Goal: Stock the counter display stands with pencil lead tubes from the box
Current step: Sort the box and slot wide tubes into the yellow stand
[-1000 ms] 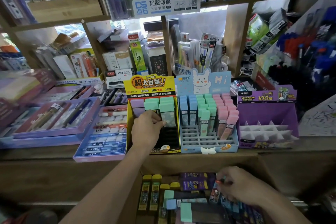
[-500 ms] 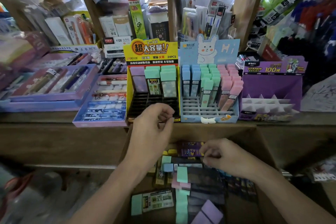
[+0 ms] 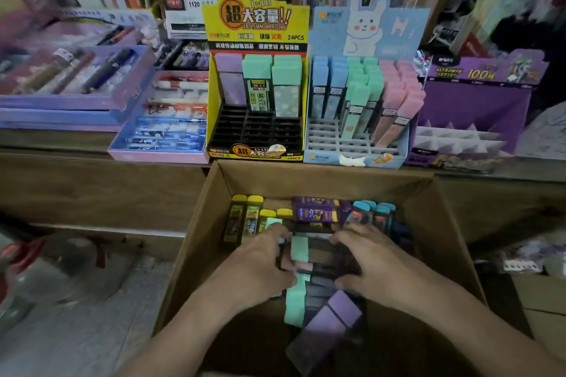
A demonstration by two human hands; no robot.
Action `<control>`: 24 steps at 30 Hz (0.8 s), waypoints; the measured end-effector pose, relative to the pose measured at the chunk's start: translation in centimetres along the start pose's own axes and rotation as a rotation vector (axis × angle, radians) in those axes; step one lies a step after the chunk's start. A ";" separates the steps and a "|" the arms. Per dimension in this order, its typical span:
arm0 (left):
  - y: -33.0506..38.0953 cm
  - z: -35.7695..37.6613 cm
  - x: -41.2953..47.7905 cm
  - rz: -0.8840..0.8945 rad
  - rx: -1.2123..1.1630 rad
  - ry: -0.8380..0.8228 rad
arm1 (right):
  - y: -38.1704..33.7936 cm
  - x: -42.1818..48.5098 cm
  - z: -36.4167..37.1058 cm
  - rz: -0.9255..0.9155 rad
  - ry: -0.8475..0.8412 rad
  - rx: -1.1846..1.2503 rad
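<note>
Evidently a bunch of lead tubes (image 3: 318,257) is being gathered inside the cardboard box (image 3: 435,223), which sits below the counter edge. The left hand (image 3: 260,266) is curled round the mint and pink capped ends, fingers above and thumb below. The right hand (image 3: 370,266) is curled likewise round the dark bodies. Whether the bunch is lifted clear cannot be told. Such tubes are judged light, rigid and smooth, so slipping from a loose bundle is likely. Fewer should be taken, and held across the flat sides of the body rather than by the cap, which may pull off. Free slots are seen in the yellow display stand (image 3: 257,131) and the blue rabbit stand (image 3: 337,144).
</note>
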State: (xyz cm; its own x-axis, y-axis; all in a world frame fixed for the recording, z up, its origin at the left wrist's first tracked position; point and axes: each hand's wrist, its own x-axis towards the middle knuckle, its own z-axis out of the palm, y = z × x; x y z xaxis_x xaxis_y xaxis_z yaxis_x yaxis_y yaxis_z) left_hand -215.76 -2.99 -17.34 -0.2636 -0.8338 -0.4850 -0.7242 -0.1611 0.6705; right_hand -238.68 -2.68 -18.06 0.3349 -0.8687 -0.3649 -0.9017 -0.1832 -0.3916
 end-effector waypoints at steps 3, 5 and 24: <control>0.0 0.7 0.2 -0.051 -0.015 -0.037 | 0.1 0.0 0.2 -0.002 0.006 -0.024; -0.1 0.7 0.6 -0.067 -0.020 -0.035 | 0.0 0.1 0.2 -0.020 0.011 -0.022; -0.3 0.6 1.0 -0.048 -0.036 0.095 | 0.0 0.5 0.7 0.033 -0.131 0.318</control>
State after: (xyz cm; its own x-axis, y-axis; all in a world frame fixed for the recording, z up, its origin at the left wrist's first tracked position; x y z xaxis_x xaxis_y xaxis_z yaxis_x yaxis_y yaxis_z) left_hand -216.21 -3.42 -18.34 -0.1666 -0.8706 -0.4629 -0.7108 -0.2193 0.6683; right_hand -238.37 -2.77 -18.81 0.3574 -0.8018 -0.4789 -0.7895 0.0146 -0.6136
